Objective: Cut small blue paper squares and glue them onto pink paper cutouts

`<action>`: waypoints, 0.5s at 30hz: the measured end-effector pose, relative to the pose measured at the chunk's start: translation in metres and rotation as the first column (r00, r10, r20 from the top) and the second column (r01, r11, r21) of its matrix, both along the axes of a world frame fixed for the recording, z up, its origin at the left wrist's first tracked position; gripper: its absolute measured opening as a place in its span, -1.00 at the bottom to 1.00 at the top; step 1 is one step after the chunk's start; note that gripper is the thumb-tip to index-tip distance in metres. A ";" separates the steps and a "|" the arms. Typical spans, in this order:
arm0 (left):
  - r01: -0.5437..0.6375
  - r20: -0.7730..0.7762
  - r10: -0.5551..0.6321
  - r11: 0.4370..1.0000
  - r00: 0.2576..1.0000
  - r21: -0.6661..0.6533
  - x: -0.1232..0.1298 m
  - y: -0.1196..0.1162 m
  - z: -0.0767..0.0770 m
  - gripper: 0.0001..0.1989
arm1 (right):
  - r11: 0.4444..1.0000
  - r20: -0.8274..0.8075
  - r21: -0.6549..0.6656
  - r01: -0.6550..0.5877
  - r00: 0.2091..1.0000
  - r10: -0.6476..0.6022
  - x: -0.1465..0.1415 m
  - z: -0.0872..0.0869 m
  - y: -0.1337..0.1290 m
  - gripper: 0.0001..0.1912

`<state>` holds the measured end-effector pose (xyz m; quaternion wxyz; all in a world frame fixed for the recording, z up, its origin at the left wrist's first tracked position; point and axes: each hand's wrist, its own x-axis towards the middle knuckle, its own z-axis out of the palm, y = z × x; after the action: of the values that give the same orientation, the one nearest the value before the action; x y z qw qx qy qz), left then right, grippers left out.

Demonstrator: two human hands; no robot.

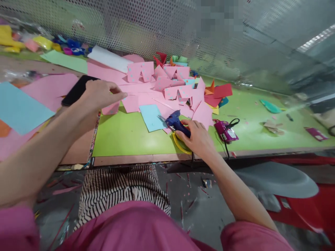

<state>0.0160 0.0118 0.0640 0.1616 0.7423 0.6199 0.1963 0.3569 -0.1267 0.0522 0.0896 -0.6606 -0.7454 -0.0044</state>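
My right hand (197, 137) is closed around the handle of a dark blue glue gun (175, 122), whose nozzle points left over a light blue paper (152, 118). Yellow-handled scissors (180, 143) lie under the gun. My left hand (104, 93) is over the pink papers, its thumb and fingers close together near the top of a folded pink piece (130, 103); whether they grip it is unclear. Another folded pink piece (111, 108) is below that hand. Folded pink shapes with blue dots (140, 71) stand and lie behind.
A black phone (77, 91) lies beside my left wrist. On the green table (117, 139), a purple device with a black cord (226, 131) sits to the right. Red paper (223, 90) and a perforated metal screen (146, 31) are behind. A grey stool (282, 179) stands right.
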 end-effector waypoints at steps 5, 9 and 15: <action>0.036 0.012 -0.035 0.988 0.999 -0.151 0.004 0.011 0.001 -0.67 | 1.000 -0.057 -0.021 0.002 0.998 -0.003 0.001 -0.002 0.003 -0.53; 0.058 0.090 -0.042 0.981 0.995 -0.188 0.004 0.006 0.002 -0.67 | 1.000 -0.072 0.001 -0.007 0.997 0.007 0.003 -0.006 0.004 -0.54; 0.073 0.114 -0.048 0.970 0.992 -0.231 -0.001 0.001 0.010 -0.59 | 1.000 -0.086 0.009 0.015 0.996 -0.015 0.006 -0.012 0.005 -0.52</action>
<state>0.0151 0.0132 0.0740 0.2872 0.7250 0.6062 0.1562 0.3633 -0.1216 0.0406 0.1246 -0.6653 -0.7358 0.0196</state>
